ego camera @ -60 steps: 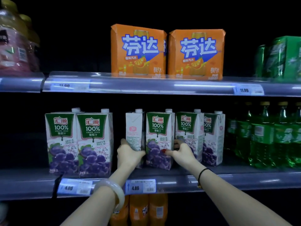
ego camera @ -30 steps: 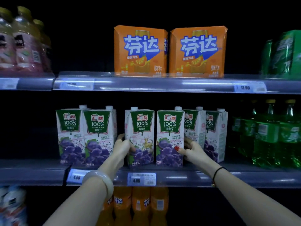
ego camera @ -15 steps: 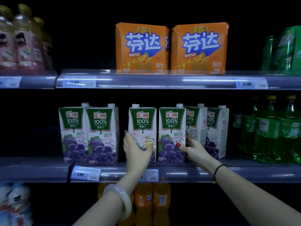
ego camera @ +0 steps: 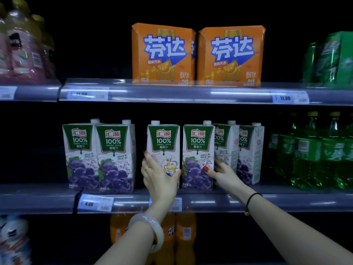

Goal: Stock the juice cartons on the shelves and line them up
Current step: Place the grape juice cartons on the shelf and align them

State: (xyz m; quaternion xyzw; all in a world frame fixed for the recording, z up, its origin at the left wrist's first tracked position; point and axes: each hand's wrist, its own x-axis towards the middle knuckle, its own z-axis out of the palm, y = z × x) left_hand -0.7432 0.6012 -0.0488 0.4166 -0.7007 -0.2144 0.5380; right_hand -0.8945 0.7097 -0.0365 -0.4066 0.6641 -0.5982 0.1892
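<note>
Left hand grips third carton from left; right hand grips fourth carton

The left wrist wears a thick, pale, glossy bangle; the left hand wears a thin gold ring. The nails are painted red. The right wrist wears a thin black cord with a gold bead.

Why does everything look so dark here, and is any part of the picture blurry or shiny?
Head view: light reaches only the fronts; behind the grape juice cartons the shelves go black. Head view: white glare streaks the upper shelf edge. Head view: pink bottles far left and green packs far right are smeared; carton print reads sharp.
</note>
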